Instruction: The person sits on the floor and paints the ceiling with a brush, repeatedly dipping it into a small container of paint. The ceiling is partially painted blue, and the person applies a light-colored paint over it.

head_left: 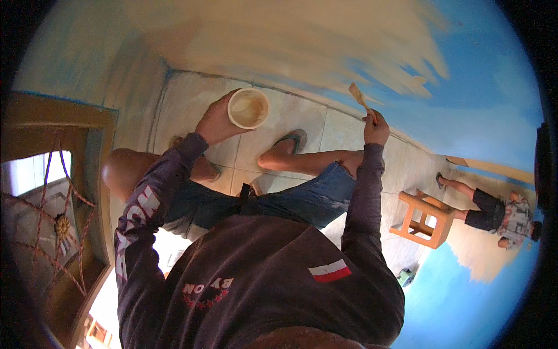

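My left hand (pixel 216 123) is wrapped round a white plastic tub (pixel 266 111), held above the tiled floor with its mouth facing up. Cream paint (pixel 250 109) shows inside. On the other side, my right hand (pixel 376 129) grips a paintbrush (pixel 358 95) by its handle. The bristles point up and away toward the wall (pixel 343 41) and look coated in cream; whether they touch it I cannot tell. Uneven cream strokes cover much of the blue on that wall.
A brown plastic stool (pixel 427 220) stands at the right. Behind it is another person (pixel 494 212) near the painted walls. Along the left runs a brown wooden frame (pixel 96 125) with crossed cords. Light tiles (pixel 302 119) lie under my feet.
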Motion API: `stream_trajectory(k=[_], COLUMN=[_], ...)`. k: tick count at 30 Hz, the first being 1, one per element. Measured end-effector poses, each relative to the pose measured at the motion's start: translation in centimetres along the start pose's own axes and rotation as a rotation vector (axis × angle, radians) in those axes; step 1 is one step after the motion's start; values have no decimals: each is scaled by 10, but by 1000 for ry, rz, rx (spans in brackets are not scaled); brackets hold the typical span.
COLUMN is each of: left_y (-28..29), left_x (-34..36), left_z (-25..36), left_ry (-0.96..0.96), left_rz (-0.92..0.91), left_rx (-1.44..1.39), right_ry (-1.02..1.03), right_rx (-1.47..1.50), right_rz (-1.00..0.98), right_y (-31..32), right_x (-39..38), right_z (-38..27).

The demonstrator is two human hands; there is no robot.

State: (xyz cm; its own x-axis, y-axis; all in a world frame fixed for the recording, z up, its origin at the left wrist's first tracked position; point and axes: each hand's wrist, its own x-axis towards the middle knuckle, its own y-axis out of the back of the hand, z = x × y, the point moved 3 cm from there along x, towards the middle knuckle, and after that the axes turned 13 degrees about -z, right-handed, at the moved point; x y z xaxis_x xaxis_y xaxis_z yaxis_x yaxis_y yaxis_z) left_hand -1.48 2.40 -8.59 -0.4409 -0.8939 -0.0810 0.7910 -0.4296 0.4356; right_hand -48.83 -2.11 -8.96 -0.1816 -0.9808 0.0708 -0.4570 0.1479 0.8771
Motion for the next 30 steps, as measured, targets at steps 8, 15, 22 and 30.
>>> stream_trajectory(k=[8, 15, 22, 30], left_y=[0, -3, -1, -3], left_x=[-3, -2, -4, -3], left_z=[5, -3, -3, 0], left_ry=[-1, -66, -89, -55], left_rz=[-2, 18, -12, -40], left_rx=[9, 63, -12, -60], right_ry=[170, 454, 604, 651], right_rx=[764, 760, 486, 264], right_rz=[-224, -420, -524, -593], right_y=[33, 23, -5, -30], right_x=[-48, -66, -63, -60], right_z=[-152, -242, -273, -288])
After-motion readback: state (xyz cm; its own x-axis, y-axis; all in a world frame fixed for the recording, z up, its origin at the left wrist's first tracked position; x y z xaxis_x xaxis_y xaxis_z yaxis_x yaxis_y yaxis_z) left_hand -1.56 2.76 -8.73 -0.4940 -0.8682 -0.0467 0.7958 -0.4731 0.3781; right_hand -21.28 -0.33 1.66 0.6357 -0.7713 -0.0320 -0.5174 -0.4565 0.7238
